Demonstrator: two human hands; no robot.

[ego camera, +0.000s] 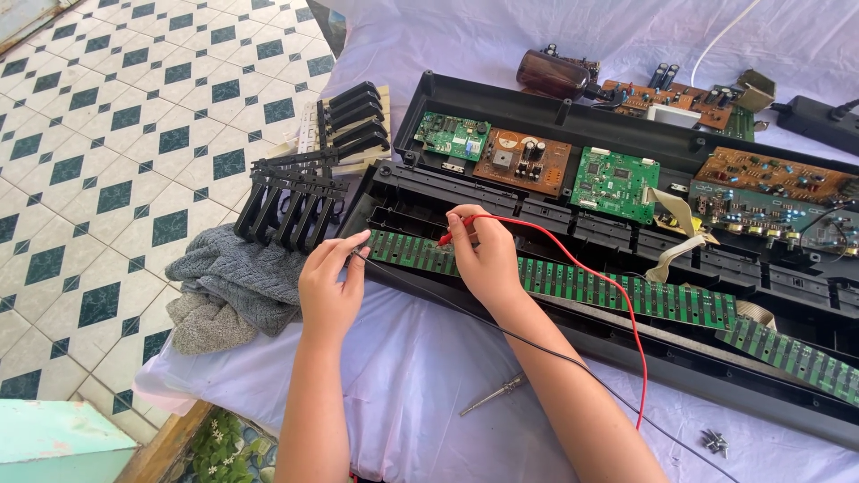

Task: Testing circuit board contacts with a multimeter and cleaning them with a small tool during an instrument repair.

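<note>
A pale lilac cloth (420,376) covers the low work surface, which stands on a floor of white tiles with dark green diamonds (134,134). On the cloth lies an opened black keyboard case (626,134) with green and brown circuit boards set along its back half. A long green contact strip (608,291) runs along its front edge. The left hand (329,286) sits at the strip's left end, fingers pinched together on a black probe (358,255) whose tip touches the strip; its black wire (537,344) trails across the cloth. The right hand (483,255), just beside it, has its fingers closed on a red probe (445,238) pressed to the same strip, with a red wire (617,295) looping over the wrist. Loose black keys (300,201) stand at the case's left end, above a grey knitted cloth (233,282) at the surface's edge. A screwdriver (494,394) and a few screws (714,440) lie on the cloth near the forearms. A brown bottle (550,73) and more boards rest behind the case.
</note>
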